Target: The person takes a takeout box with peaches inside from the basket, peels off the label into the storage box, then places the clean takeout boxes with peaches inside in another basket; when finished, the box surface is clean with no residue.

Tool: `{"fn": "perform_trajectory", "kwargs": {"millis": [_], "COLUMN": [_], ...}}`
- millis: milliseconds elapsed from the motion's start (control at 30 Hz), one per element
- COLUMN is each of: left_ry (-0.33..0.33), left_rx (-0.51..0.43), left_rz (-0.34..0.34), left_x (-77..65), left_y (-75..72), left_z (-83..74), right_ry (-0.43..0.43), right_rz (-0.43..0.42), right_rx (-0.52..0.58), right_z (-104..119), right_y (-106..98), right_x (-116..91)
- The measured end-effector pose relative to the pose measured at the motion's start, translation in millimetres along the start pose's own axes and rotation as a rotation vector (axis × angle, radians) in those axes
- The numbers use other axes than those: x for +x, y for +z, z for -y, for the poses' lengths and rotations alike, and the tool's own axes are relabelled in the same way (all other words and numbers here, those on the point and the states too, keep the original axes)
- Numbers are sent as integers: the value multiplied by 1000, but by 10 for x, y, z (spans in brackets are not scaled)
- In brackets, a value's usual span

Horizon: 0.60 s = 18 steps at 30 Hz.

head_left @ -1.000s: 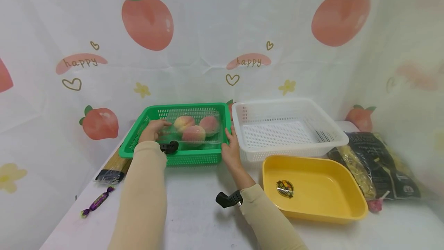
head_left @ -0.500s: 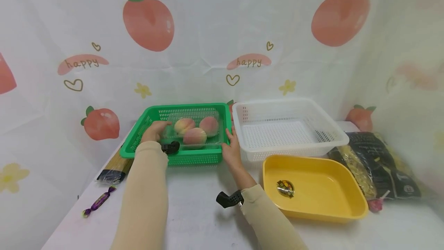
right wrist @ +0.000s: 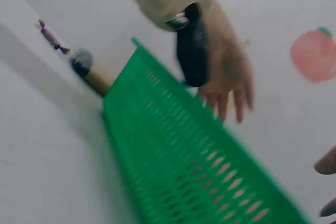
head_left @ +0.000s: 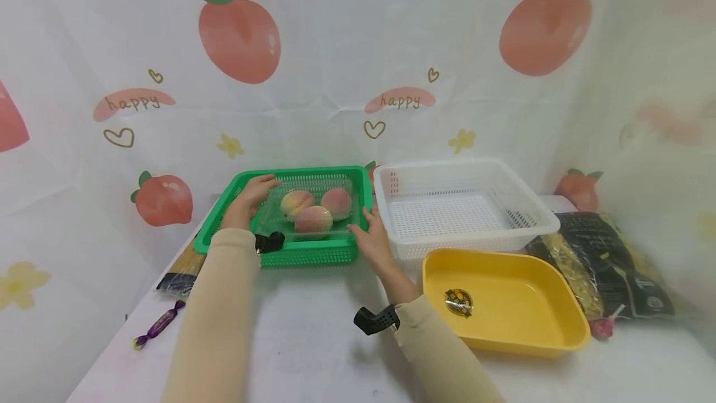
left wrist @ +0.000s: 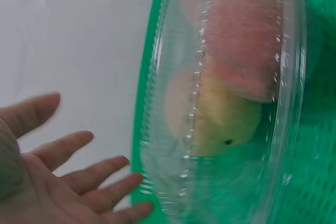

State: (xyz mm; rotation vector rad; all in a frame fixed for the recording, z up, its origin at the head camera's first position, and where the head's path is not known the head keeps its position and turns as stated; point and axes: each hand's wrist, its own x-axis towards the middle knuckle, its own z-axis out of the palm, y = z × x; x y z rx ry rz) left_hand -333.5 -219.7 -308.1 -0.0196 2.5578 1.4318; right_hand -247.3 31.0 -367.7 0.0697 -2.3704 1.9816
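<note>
A clear plastic box with three peaches inside sits in the green basket. My left hand is over the basket's left part, beside the box; in the left wrist view its fingers are spread and hold nothing, apart from the box. At the basket's front right corner is my right hand, thumb and fingers spread. Only its fingertips show at the edge of the right wrist view, so whether they touch the rim is unclear.
A white basket stands to the right, behind a yellow tray with a round sticker. Black packages and a lollipop lie at far right. At left are a noodle-like pack and a purple-wrapped candy.
The box has come down slightly in the basket. My left hand has let go of its left end and risen. My right hand has shifted a little, its thumb further left.
</note>
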Motion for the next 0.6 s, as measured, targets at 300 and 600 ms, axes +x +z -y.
{"fn": "perform_trajectory", "kwargs": {"millis": [300, 600], "left_ry": [163, 320], "left_rx": [421, 681], "left_rz": [79, 33], "left_x": [-169, -599], "left_y": [44, 67], "left_z": [-179, -163], "right_ry": [-74, -349], "right_rz": [125, 230], "right_rx": [-165, -572], "right_z": [360, 629], "right_y": [-504, -1088], "right_x": [-139, -262]}}
